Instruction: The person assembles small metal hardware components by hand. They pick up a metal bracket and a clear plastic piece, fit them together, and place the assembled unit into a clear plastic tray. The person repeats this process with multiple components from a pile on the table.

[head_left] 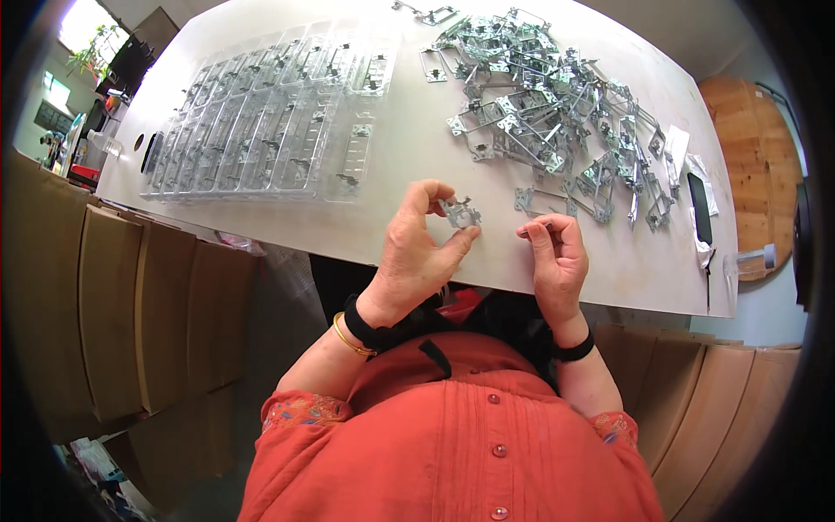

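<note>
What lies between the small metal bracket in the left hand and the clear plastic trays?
Nothing visible: bare white table separates the metal bracket in the left hand from the clear plastic trays.

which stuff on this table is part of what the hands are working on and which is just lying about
In use:
- small metal bracket pinched in the left hand
- right hand, fingers curled, contents unclear
- pile of metal brackets
- clear plastic trays holding parts

Lying about:
- black flat object at the table edge
- cardboard boxes
</note>
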The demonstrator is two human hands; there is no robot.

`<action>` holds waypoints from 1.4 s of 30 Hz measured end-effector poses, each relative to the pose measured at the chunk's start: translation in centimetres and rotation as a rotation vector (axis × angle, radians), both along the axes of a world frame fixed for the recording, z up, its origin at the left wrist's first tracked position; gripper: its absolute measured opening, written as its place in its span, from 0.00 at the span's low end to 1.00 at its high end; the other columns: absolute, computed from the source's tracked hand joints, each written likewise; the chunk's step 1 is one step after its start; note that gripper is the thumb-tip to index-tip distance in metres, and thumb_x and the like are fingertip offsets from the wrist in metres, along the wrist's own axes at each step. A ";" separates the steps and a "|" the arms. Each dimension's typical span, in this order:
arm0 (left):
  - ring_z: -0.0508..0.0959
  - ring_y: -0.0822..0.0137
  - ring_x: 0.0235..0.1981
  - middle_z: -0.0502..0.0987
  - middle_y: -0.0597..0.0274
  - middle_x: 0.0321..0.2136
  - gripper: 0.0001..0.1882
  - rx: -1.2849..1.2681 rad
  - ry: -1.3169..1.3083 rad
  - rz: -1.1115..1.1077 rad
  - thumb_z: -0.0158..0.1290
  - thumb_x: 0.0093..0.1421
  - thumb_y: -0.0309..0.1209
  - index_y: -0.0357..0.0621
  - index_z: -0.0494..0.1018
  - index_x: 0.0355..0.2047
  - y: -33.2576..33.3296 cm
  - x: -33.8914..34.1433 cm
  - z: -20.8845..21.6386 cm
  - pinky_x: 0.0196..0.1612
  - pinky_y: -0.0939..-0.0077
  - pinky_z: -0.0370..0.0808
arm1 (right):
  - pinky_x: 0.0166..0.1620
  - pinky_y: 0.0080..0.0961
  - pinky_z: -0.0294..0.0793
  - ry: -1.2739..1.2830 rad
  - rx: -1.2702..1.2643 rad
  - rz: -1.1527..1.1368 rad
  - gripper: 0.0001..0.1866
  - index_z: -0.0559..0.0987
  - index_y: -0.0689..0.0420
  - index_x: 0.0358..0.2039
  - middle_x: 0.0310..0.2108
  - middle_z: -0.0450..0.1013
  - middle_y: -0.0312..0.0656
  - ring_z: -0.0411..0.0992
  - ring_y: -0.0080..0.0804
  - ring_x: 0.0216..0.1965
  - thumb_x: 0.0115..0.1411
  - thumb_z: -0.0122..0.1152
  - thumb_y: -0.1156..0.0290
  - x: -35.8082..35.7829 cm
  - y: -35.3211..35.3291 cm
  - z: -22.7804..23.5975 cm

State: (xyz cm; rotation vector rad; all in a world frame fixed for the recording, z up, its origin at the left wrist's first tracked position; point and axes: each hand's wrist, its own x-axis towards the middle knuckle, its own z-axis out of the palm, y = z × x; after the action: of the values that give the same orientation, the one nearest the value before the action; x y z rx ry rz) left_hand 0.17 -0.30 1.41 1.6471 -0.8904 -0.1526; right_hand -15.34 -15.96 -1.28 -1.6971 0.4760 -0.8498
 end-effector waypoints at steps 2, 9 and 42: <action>0.79 0.66 0.46 0.79 0.61 0.43 0.25 0.023 -0.018 0.011 0.72 0.57 0.24 0.38 0.74 0.52 0.6 0.1 0.2 0.54 0.69 0.77 | 0.50 0.19 0.77 0.003 0.005 0.004 0.06 0.77 0.60 0.47 0.39 0.80 0.36 0.78 0.20 0.42 0.76 0.63 0.72 0.0 0.0 0.0; 0.79 0.62 0.43 0.80 0.58 0.43 0.21 0.196 -0.042 0.024 0.72 0.55 0.23 0.38 0.77 0.48 2.3 0.3 -0.9 0.50 0.67 0.77 | 0.49 0.19 0.77 -0.007 0.018 0.018 0.06 0.77 0.60 0.47 0.39 0.79 0.34 0.78 0.19 0.42 0.76 0.64 0.72 0.0 -0.1 -0.5; 0.79 0.76 0.33 0.83 0.66 0.29 0.03 0.018 -0.215 0.310 0.64 0.66 0.23 0.35 0.83 0.36 4.1 4.9 7.1 0.39 0.78 0.76 | 0.49 0.18 0.76 0.035 0.021 0.018 0.04 0.76 0.60 0.46 0.39 0.79 0.35 0.77 0.18 0.41 0.76 0.62 0.75 -0.3 -0.1 -0.3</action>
State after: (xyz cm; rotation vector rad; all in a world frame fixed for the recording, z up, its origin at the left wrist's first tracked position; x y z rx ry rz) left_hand 5.11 3.76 8.49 1.8197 -0.7817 0.2350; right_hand -15.62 -16.01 -1.54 -1.6965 0.4908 -0.8002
